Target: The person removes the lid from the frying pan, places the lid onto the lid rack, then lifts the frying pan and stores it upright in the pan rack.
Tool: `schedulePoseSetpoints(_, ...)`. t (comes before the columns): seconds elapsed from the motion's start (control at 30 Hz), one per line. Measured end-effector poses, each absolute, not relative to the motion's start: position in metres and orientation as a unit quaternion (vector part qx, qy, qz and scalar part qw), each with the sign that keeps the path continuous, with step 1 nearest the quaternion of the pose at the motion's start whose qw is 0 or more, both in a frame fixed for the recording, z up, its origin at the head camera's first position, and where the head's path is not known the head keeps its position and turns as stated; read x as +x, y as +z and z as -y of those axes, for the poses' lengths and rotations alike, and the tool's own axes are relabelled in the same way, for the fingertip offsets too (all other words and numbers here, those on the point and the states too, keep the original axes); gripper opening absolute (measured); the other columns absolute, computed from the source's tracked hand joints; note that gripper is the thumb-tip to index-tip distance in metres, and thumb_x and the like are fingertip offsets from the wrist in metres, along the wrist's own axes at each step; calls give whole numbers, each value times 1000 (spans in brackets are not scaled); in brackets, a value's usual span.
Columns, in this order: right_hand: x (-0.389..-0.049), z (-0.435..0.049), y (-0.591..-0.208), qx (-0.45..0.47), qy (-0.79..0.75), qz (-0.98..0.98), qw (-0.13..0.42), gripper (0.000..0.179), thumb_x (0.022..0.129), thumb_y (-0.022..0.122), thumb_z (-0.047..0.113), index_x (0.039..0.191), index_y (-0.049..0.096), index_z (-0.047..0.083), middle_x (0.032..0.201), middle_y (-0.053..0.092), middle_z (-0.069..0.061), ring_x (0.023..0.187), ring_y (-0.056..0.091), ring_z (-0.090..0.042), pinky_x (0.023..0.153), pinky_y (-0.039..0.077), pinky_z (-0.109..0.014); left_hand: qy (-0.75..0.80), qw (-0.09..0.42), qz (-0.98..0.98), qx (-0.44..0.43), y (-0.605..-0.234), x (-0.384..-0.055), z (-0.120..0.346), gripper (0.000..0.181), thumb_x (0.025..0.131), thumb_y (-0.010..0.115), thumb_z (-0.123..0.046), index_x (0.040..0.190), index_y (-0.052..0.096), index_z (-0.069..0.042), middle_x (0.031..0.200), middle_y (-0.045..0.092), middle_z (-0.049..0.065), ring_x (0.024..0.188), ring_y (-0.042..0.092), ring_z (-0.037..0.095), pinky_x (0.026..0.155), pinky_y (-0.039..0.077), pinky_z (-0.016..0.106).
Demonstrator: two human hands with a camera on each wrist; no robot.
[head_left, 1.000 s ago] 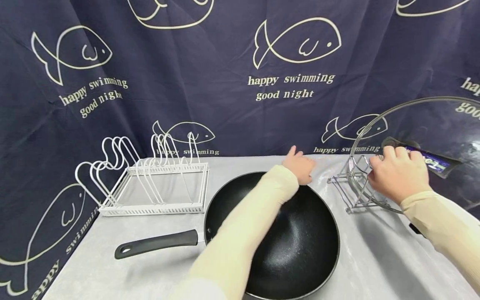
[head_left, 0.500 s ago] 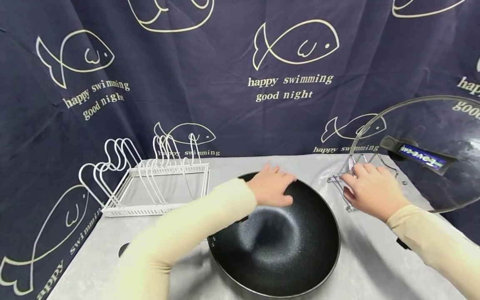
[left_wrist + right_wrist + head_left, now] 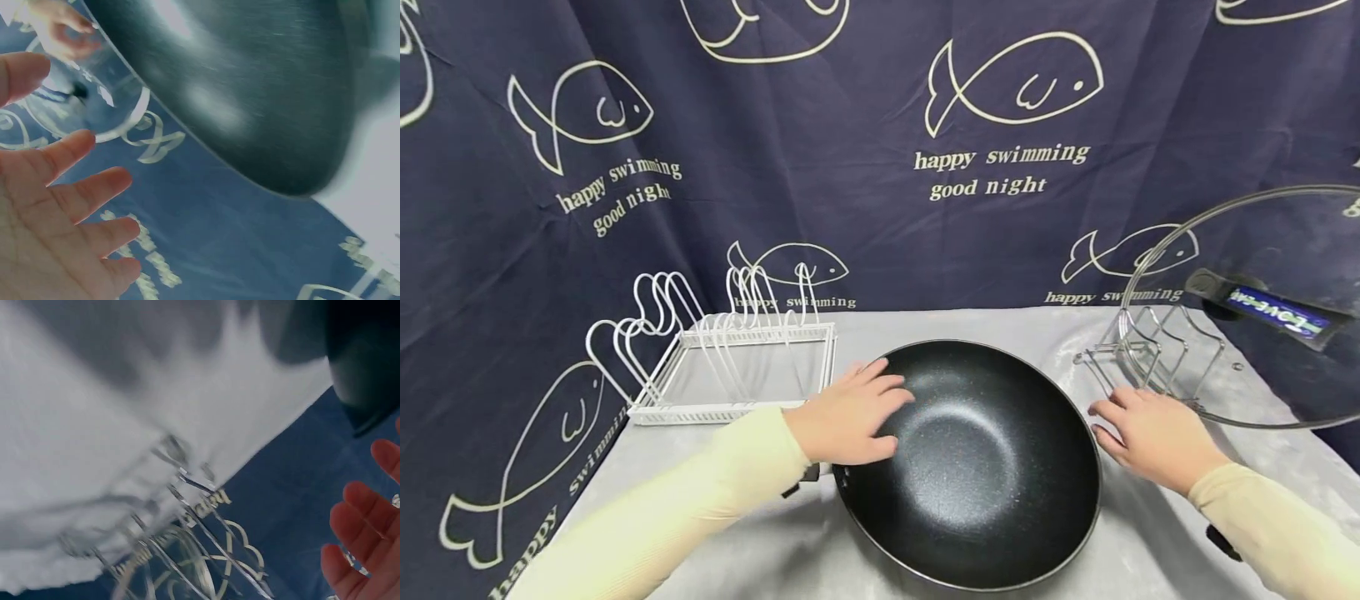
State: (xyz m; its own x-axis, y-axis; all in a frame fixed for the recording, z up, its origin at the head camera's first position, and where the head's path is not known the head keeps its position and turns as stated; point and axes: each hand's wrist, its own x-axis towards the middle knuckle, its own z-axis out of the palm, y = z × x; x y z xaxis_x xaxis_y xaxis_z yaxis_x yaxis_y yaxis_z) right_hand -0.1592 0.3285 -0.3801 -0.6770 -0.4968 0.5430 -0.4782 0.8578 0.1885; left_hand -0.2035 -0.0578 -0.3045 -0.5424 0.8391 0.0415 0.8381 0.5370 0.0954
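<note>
A black wok (image 3: 962,467) sits in the middle of the grey-white table. My left hand (image 3: 850,412) is at the wok's left rim, palm down and fingers spread. In the left wrist view its fingers (image 3: 94,194) are apart and hold nothing. To the right of the wok, my right hand (image 3: 1157,437) has loosely bent fingers near the rim, nothing in its grasp. A round glass lid (image 3: 1157,258) with a dark handle (image 3: 1270,312) stands on edge in a small silver wire rack (image 3: 1176,350) behind that hand. The wok's handle is mostly hidden by the left arm.
A white wire rack (image 3: 700,412) with tall looped dividers stands at the back left. Behind the table (image 3: 1000,325) hangs a dark blue curtain (image 3: 865,167) with fish drawings and lettering. The lid reaches past the right side of the head view.
My left hand has swung from the wok's far rim to its left rim. My right hand has come away from the lid and its rack, nearer to me, beside the wok.
</note>
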Motion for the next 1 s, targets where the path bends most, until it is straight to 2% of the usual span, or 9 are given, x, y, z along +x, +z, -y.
schedulePoseSetpoints(0.1,-153,-329,-388,225,12,935,273,10,78,62,25,75,60,16,68,51,2,53,55,-26,43,41,-40,78,24,-886,457,-308,-209,80,48,83,58,-23,126,55,-2,135,50,21,134,32,46,108,22,59)
schedulePoseSetpoints(0.27,-144,-320,-393,169,41,966,190,19,83,66,23,71,52,20,66,48,7,55,56,-20,46,42,-40,92,36,-903,418,-317,-210,118,45,85,59,-23,123,57,1,128,55,19,129,40,45,106,26,61)
schedulePoseSetpoints(0.4,-139,-313,-399,148,85,972,160,14,87,64,20,77,55,18,73,57,4,64,60,-22,56,47,-43,93,25,-923,373,-320,-200,153,43,87,61,-30,119,60,-1,116,64,11,114,57,34,97,41,51)
schedulePoseSetpoints(0.5,-134,-309,-406,120,127,974,147,10,89,62,19,81,56,18,76,59,3,66,60,-18,55,46,-40,115,21,-937,330,-322,-190,179,46,89,61,-38,119,61,-2,114,66,10,106,62,30,90,47,46)
schedulePoseSetpoints(0.63,-128,-307,-408,92,173,973,122,18,92,59,20,78,48,19,66,46,9,57,45,-4,50,35,-29,136,14,-947,290,-329,-178,206,50,89,61,-42,121,60,-2,116,65,14,106,62,34,90,47,48)
schedulePoseSetpoints(0.77,-126,-308,-408,93,195,969,119,23,95,56,17,75,44,18,62,35,7,56,37,-5,51,30,-27,144,6,-954,264,-338,-172,221,49,87,65,-39,119,61,-1,114,66,15,103,63,35,88,48,49)
schedulePoseSetpoints(0.83,-126,-308,-408,87,211,968,109,21,96,53,16,76,47,16,63,40,5,59,42,-7,53,35,-30,153,6,-956,251,-343,-170,226,48,86,66,-37,118,61,-1,112,66,15,101,63,35,87,48,49)
schedulePoseSetpoints(1.0,-119,-301,-409,26,322,947,3,28,101,45,21,76,51,10,62,51,0,57,50,-10,55,43,-29,188,14,-950,250,-353,-168,234,43,85,68,-33,115,63,-2,106,68,10,95,65,28,83,50,45)
